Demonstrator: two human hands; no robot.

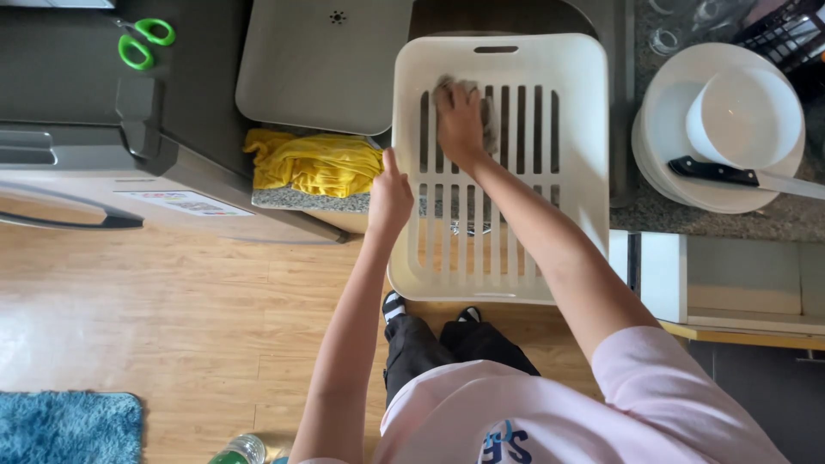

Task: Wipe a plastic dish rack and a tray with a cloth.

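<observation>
1. Far left, green-handled scissors [144, 41] lie on a dark, smooth appliance top, well apart from the work; below them the wood floor [172, 318] is glossy, with a shaggy blue rug [64, 427] in the corner.
2. A crumpled yellow cloth [314, 161] sits on the speckled stone tabletop [296, 198], just beside a flat grey tray [322, 64].
3. The left hand [391, 196] has its fingers curled shut over the left rim of the white slatted plastic rack [498, 163], which juts out past the tabletop edge over the floor. I'd say that grip wants to stay firm, so the rack doesn't tip or slide.
4. The right hand [460, 120] presses a grey scrubbing rag [481, 107] flat onto the slats near the top; fingers closed down on it. Wiping along the slots, not across, would probably clean the ribs better.
5. To the right, a white bowl [743, 116] rests on stacked white plates [666, 146], with a black-handled knife [743, 177] laid across them.
</observation>
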